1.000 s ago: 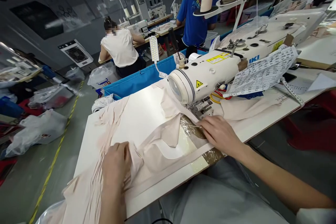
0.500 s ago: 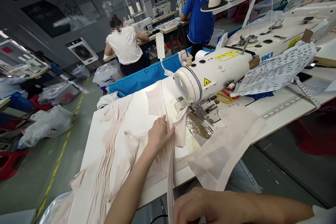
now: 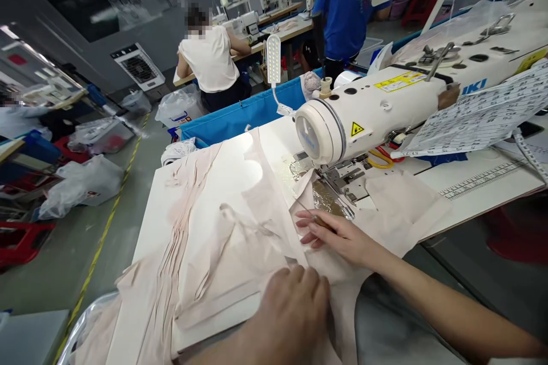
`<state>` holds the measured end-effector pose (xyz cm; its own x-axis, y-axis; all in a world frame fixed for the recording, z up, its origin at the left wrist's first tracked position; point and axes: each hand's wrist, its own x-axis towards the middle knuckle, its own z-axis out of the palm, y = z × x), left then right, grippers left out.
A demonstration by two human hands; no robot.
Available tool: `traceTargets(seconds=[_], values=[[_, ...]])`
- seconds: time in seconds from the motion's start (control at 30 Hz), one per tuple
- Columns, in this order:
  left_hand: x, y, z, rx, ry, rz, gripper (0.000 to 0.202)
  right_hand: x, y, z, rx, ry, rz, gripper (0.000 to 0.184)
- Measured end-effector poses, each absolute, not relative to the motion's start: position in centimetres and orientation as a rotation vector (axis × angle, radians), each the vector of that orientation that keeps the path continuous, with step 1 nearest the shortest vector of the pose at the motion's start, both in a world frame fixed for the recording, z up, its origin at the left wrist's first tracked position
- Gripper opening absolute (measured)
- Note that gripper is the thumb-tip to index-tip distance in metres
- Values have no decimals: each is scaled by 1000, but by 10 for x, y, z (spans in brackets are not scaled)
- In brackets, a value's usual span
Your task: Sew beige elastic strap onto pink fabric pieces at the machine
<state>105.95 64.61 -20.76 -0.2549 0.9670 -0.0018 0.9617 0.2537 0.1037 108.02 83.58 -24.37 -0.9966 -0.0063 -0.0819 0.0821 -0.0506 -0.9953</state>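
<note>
My left hand (image 3: 295,308) is closed at the table's front edge, its fingers curled over the pale pink fabric (image 3: 252,251). Just beyond it, my right hand (image 3: 331,234) holds a thin pointed tool (image 3: 319,219) with a brown handle, its tip toward the sewing machine's needle area; the exact kind is hard to make out. Two of its fingers stretch out over the cloth. A long fabric strip (image 3: 274,199) runs from the far table edge toward my hands. The white sewing machine (image 3: 363,117) stands just beyond, with more fabric (image 3: 398,205) right of its plate.
Layered fabric pieces (image 3: 177,234) lie along the table's left side. Behind the table hangs a blue cloth bin (image 3: 252,111), beside a small lamp (image 3: 274,60). Yellow-handled scissors (image 3: 381,158) and a printed sheet (image 3: 479,114) are at the machine. Two people work farther back.
My left hand has drawn back from mid-table to the front edge. My right hand has moved forward toward the machine, the thin tool now showing in it. The view has shifted somewhat.
</note>
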Motion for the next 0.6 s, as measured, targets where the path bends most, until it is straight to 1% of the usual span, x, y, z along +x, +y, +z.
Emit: traceTargets(seconds=[0.07,0.17,0.23,0.3,0.43,0.5,0.6], values=[[1076,652,-219,2021,2323,222,8,1070,831,-248,24,2213,-2084,44],[1084,663,-232,2112,2220,264,8,1066,826,-253,-17,2446,-1843,33],[1079,666,-231,2113,2190,291,7,1068,825,-256,32,2505,-1783,31],[1066,665,-221,2060,2143,349,10,1070,825,-259,90,2503,-1772,31],[1013,654,-192,1710,2149,476,21,1072,827,-261,107,2488,-1811,28],[981,648,-185,1464,2285,447,23,1071,827,-260,122,2485,-1824,26],[938,644,-190,1179,2568,413,24,1071,826,-259,152,2481,-1794,26]])
